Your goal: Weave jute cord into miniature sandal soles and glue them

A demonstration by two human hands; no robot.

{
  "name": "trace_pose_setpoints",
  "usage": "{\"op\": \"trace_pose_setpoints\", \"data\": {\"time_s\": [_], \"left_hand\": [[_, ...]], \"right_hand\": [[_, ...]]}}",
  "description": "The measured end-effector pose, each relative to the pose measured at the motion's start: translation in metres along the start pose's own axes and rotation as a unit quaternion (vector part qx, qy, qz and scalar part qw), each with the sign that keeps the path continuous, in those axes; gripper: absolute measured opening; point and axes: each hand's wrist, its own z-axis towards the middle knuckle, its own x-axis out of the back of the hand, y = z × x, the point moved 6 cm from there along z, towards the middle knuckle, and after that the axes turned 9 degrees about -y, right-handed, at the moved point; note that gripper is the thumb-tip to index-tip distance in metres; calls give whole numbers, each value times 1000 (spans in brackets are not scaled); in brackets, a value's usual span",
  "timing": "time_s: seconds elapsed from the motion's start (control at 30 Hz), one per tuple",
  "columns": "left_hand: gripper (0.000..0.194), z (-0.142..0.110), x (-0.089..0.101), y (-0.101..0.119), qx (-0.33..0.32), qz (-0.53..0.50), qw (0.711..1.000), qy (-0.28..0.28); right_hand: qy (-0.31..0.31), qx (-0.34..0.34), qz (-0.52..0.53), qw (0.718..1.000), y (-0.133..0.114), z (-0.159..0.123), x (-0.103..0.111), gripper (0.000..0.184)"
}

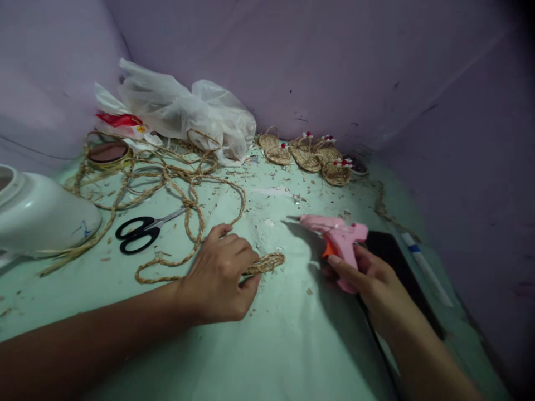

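My left hand [225, 273] is closed around a small coil of braided straw rope [271, 262], its rounded end showing past the thumb. The loose braided rope [198, 223] runs from near that hand across the left side of the table in loops. In my right hand [368, 278] is a pink glue gun [334, 225], with fingers wrapped round the handle near the orange trigger. Its nozzle points left, above the table and apart from the coil. Black-handled scissors [146, 231] lie left of my left hand, partly under a strand of rope.
At the left edge lies a white plastic jar [50, 211]. A clear plastic bag [188, 111] and a round tin [107, 152] stand at the back. Several small woven slippers with beads [307, 156] rest by the wall. A dark flat object [388, 256] and a white marker [426, 270] lie right.
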Motion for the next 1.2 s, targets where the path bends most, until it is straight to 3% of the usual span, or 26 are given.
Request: {"op": "trace_pose_setpoints", "data": {"time_s": [0.1,0.17,0.2,0.23,0.3,0.33,0.4,0.47,0.57,0.77,0.9,1.0,1.2], "left_hand": [[29,-4,5,1,10,-8,1000,-21],[28,-4,15,-4,28,-7,999,-13],[27,-4,21,-8,46,-3,999,-11],[27,-2,26,-15,74,1,997,-19],[23,0,30,-28,141,4,987,-80],[20,1,28,-32,163,0,979,-123],[15,1,25,-36,183,-4,965,-187],[14,1,22,-34,181,9,961,-210],[15,3,20,-27,160,37,963,-214],[18,5,15,-26,141,33,964,-222],[19,4,14,-28,119,30,973,-198],[19,4,14,-27,102,42,978,-177],[18,4,9,-29,138,61,962,-228]], "right_hand": [[72,23,-202,976,-4,-9,11,31],[147,81,-352,921,-23,-20,14,34],[168,121,-380,902,-33,-28,11,32],[160,157,-362,905,-40,-34,4,28],[50,229,-286,929,-48,-41,-23,15],[-12,259,-271,927,-50,-44,-40,11],[-96,317,-300,894,-50,-49,-73,21],[-127,322,-357,868,-41,-46,-95,28],[-128,313,-407,849,-29,-39,-108,27],[-110,310,-377,866,-21,-36,-107,26],[-117,316,-399,853,-20,-37,-109,25],[-156,306,-406,847,-21,-37,-108,22],[-196,270,-395,856,-26,-39,-94,11]]}}
